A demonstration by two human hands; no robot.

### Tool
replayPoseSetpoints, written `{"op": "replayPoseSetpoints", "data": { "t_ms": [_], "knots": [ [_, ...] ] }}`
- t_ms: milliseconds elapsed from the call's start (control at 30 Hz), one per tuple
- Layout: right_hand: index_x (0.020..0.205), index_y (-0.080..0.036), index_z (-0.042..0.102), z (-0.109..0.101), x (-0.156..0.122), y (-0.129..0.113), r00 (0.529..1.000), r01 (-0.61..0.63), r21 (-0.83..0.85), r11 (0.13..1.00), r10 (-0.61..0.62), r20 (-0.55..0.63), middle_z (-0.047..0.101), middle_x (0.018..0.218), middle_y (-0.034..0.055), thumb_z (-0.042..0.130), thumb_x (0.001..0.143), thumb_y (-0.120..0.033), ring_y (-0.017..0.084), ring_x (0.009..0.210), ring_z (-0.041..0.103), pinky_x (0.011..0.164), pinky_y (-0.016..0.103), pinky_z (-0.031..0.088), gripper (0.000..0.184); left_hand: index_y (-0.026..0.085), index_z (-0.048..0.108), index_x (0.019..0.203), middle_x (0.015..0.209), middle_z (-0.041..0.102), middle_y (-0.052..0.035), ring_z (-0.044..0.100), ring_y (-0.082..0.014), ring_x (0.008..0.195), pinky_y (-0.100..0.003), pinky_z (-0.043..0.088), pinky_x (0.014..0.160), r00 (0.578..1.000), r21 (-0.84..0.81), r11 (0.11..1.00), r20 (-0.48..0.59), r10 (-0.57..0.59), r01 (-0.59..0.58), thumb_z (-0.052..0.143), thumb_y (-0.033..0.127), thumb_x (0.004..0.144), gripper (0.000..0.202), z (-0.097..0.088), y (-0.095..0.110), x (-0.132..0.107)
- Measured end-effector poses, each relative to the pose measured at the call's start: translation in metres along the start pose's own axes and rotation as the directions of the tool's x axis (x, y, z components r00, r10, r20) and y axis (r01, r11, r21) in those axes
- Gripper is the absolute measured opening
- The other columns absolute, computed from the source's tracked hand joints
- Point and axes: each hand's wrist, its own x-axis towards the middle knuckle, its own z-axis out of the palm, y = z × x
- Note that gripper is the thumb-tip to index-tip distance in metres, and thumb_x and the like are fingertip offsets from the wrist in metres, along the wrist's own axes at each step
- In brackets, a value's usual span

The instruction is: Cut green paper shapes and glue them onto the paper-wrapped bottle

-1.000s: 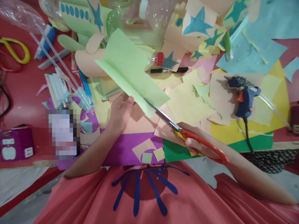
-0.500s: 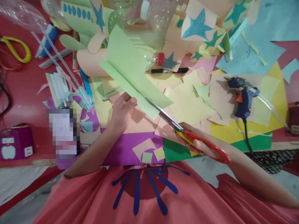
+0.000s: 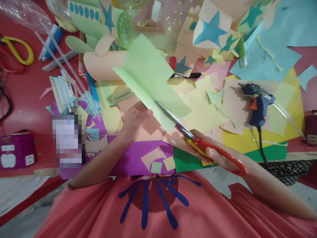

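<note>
My left hand (image 3: 136,120) is closed on the lower left edge of a light green sheet of paper (image 3: 151,67), with the fingertips partly hidden behind it. The sheet is raised above the table and has a fold or cut line down its length. My right hand (image 3: 201,148) grips the red and yellow handles of a pair of scissors (image 3: 182,127). Their metal blades point up and left, lying along that line at the sheet's lower right part. Below the sheet are peach and pale yellow papers (image 3: 198,109).
A blue glue gun (image 3: 259,105) with a cord rests on paper at the right. Clear plastic bottles (image 3: 170,16) and papers with blue stars (image 3: 211,29) crowd the back. At left are a second pair of scissors (image 3: 27,53), straws (image 3: 64,59) and a blurred-out phone (image 3: 66,140).
The green sheet has shifted right and tilted, now covering the small clear bottle's neck and part of the pen. My left hand has moved slightly right with it; the scissors have barely moved.
</note>
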Motion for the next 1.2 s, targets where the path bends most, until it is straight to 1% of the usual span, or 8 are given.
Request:
{"op": "replayPoseSetpoints", "data": {
  "t_ms": [167, 267, 367, 600, 733, 833, 1000, 1200],
  "knots": [
    [0.111, -0.023, 0.058, 0.004, 0.0, 0.004, 0.999, -0.026, 0.084, 0.996, 0.028, -0.029, 0.056, 0.08, 0.0003, 0.055, 0.085, -0.085, 0.013, 0.061, 0.049, 0.049, 0.024, 0.041, 0.068, 0.028, 0.08, 0.103, 0.104, 0.082, -0.0028, 0.076, -0.0248, 0.108, -0.041, 0.059, 0.101, 0.999, -0.006, 1.0, 0.024, 0.027, -0.026, 0.085, 0.064, 0.073, 0.046, -0.001, -0.002, 0.0],
    [0.109, -0.022, 0.056, 0.006, 0.002, 0.006, 0.999, -0.035, 0.13, 0.991, 0.039, -0.024, 0.05, 0.077, -0.0033, 0.057, 0.084, -0.085, 0.008, 0.053, 0.038, 0.042, 0.021, 0.029, 0.068, 0.027, 0.079, 0.104, 0.107, 0.082, -0.0039, 0.076, -0.0259, 0.11, -0.042, 0.059, 0.102, 0.999, 0.0, 1.0, 0.027, 0.018, -0.018, 0.084, 0.066, 0.074, 0.05, -0.001, -0.001, -0.001],
    [0.112, -0.022, 0.057, 0.008, 0.003, 0.008, 0.999, -0.013, 0.154, 0.988, 0.017, -0.028, 0.048, 0.077, -0.0043, 0.059, 0.083, -0.084, 0.006, 0.052, 0.035, 0.039, 0.02, 0.024, 0.069, 0.026, 0.077, 0.107, 0.108, 0.081, -0.0037, 0.074, -0.0265, 0.115, -0.042, 0.057, 0.105, 1.0, 0.003, 1.0, 0.023, 0.011, -0.011, 0.085, 0.066, 0.073, 0.053, -0.002, 0.001, -0.001],
    [0.119, -0.021, 0.057, 0.011, 0.008, 0.019, 0.994, 0.049, 0.11, 0.993, -0.038, -0.102, 0.051, 0.079, -0.0022, 0.06, 0.085, -0.082, 0.01, 0.058, 0.042, 0.045, 0.022, 0.032, 0.069, 0.03, 0.073, 0.11, 0.113, 0.079, -0.0022, 0.073, -0.0247, 0.118, -0.038, 0.057, 0.103, 0.998, -0.041, 0.998, 0.042, 0.049, -0.047, 0.086, 0.061, 0.074, 0.05, -0.004, -0.002, 0.002],
    [0.115, -0.02, 0.057, 0.01, 0.01, 0.022, 0.992, 0.039, 0.041, 0.998, -0.034, -0.122, 0.051, 0.075, -0.0021, 0.057, 0.083, -0.086, 0.011, 0.059, 0.046, 0.047, 0.023, 0.034, 0.074, 0.028, 0.072, 0.11, 0.109, 0.079, -0.0022, 0.073, -0.0254, 0.114, -0.038, 0.058, 0.1, 0.999, -0.037, 0.999, 0.039, 0.012, -0.011, 0.088, 0.059, 0.072, 0.051, -0.004, 0.0, 0.001],
    [0.115, -0.02, 0.057, 0.007, 0.006, 0.017, 0.994, 0.023, 0.04, 0.999, -0.019, -0.104, 0.05, 0.074, -0.003, 0.057, 0.082, -0.086, 0.009, 0.056, 0.043, 0.044, 0.022, 0.031, 0.074, 0.027, 0.073, 0.102, 0.101, 0.079, -0.0015, 0.073, -0.0252, 0.113, -0.038, 0.059, 0.099, 0.999, -0.082, 0.996, 0.04, 0.025, -0.021, 0.089, 0.055, 0.072, 0.045, -0.003, 0.004, 0.002],
    [0.115, -0.022, 0.056, 0.0, -0.008, 0.014, 0.998, -0.058, 0.104, 0.993, 0.061, -0.025, 0.047, 0.074, -0.0055, 0.056, 0.085, -0.084, 0.006, 0.048, 0.036, 0.04, 0.02, 0.026, 0.069, 0.026, 0.075, 0.093, 0.094, 0.078, -0.0017, 0.071, -0.0246, 0.119, -0.037, 0.057, 0.105, 0.998, -0.151, 0.988, 0.038, 0.048, -0.042, 0.082, 0.057, 0.08, 0.034, -0.002, 0.008, 0.005],
    [0.112, -0.022, 0.057, -0.005, -0.01, 0.02, 0.995, 0.095, -0.001, 0.996, -0.095, 0.008, 0.049, 0.079, -0.0019, 0.046, 0.093, -0.08, 0.009, 0.055, 0.038, 0.046, 0.023, 0.033, 0.062, 0.025, 0.075, 0.094, 0.094, 0.078, -0.0015, 0.071, -0.0253, 0.119, -0.04, 0.057, 0.106, 0.999, -0.147, 0.989, 0.05, 0.018, -0.011, 0.083, 0.057, 0.079, 0.036, -0.002, 0.009, 0.003]
  ]
}}
